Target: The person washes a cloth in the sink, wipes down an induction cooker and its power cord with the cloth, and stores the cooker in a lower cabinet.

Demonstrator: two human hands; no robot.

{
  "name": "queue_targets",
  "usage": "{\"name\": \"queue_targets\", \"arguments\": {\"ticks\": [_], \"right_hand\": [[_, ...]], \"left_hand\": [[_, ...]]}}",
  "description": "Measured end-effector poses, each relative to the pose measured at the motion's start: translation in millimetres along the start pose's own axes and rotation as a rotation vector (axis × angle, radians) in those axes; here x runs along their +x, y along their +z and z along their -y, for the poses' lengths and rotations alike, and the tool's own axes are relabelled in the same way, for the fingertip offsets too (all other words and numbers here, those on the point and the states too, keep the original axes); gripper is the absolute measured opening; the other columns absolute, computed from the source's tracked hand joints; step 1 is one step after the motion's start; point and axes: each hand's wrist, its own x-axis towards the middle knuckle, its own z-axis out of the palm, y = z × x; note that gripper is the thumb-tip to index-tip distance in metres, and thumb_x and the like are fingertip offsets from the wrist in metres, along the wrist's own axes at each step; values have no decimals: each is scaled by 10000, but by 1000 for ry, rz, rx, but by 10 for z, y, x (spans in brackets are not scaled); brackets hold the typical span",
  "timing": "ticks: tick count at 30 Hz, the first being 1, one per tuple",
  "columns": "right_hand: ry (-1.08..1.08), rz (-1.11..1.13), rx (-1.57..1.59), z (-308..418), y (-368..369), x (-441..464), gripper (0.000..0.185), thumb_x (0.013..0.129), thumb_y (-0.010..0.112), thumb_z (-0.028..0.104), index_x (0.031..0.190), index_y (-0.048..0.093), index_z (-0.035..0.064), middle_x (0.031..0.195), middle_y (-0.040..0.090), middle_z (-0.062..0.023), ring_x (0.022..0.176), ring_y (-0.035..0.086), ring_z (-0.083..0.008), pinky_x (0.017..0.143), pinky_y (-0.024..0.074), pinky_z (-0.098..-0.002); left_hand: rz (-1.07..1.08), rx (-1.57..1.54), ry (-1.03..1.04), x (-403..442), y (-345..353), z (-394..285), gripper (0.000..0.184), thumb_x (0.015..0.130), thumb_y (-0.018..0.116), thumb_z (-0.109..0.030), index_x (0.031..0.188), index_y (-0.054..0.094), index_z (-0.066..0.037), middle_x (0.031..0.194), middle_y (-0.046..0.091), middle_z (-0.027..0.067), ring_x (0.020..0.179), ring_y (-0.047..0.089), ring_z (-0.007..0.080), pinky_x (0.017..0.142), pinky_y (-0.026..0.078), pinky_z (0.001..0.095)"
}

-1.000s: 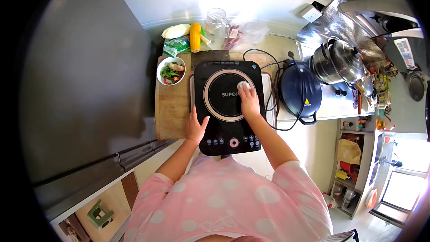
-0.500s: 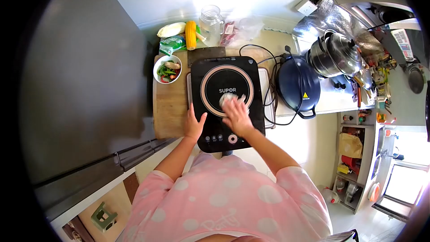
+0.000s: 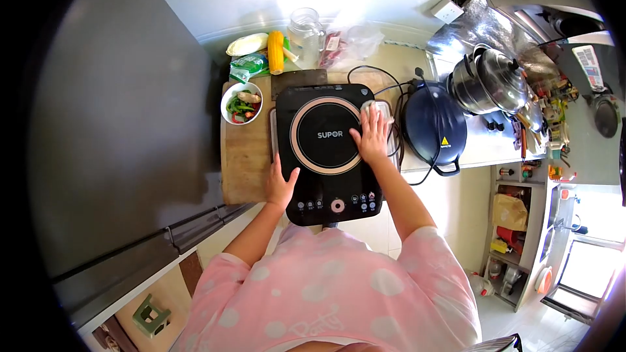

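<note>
A black induction cooktop (image 3: 319,186) with a copper-coloured ring lies in front of me. My left hand (image 3: 281,186) rests at its left edge, thumb and fingers apart, holding nothing. At the upper right edge of the cooktop, my right hand (image 3: 373,135) lies with fingers spread over a white cloth or tissue (image 3: 366,108), pressing it down. Part of the cloth shows above and beside the fingertips; the rest is hidden beneath them.
On the wooden board's left is a white bowl (image 3: 226,105) of cut vegetables. Corn (image 3: 276,52), a glass jug (image 3: 305,39) and bagged food stand behind. A blue electric pan (image 3: 430,124) with looped black cables and a steel pot (image 3: 499,81) are on the right.
My right hand has swept from the right of the ring down to its lower part, then up and right to the cooktop's edge, taking the white cloth along. My left hand has stayed at the left edge.
</note>
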Motion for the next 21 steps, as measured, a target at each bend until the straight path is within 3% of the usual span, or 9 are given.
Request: {"name": "queue_targets", "arguments": {"ticks": [2,6,14,18,19,21], "right_hand": [[30,-51,21,-45,149,350,727,881,498,538,1446,316,118,1537,195,-132,1405,174,-384,1115,180,-533],[45,-3,15,156,285,823,737,893,454,562,1449,305,103,1536,197,-134,1411,161,-378,1129,139,-517],[-342,108,69,1105,340,902,715,904,421,569,1450,316,119,1537,209,-97,1418,159,-347,1137,153,-495],[-551,144,130,1368,247,591,629,936,417,493,1437,328,124,1531,224,-95,1416,165,-348,1138,147,-488],[-584,183,171,1391,215,485,604,944,422,458,1436,329,119,1529,231,-94,1417,168,-342,1137,155,-486],[-643,218,197,1403,124,255,577,946,437,421,1431,344,124,1528,241,-83,1420,171,-326,1138,161,-479]], "left_hand": [[79,-31,-36,16,-108,-104,769,866,616,-407,1439,270,-28,1349,446,256,1238,439,395,1029,361,432],[-19,-30,48,17,20,52,782,847,628,-433,1418,298,-15,1296,489,250,1165,493,400,969,411,439],[-81,-31,70,11,16,28,769,835,641,-432,1414,323,-37,1219,531,244,1071,535,416,891,446,448],[-82,-148,23,18,78,101,535,962,450,-323,1420,341,-70,1218,534,234,1061,538,417,878,448,449],[-93,-162,70,21,108,174,474,985,363,-240,1422,340,-59,1245,520,239,1099,521,409,922,426,434],[-75,-244,79,26,151,287,471,979,367,-215,1420,343,-50,1253,515,246,1119,509,400,955,403,422]]}}
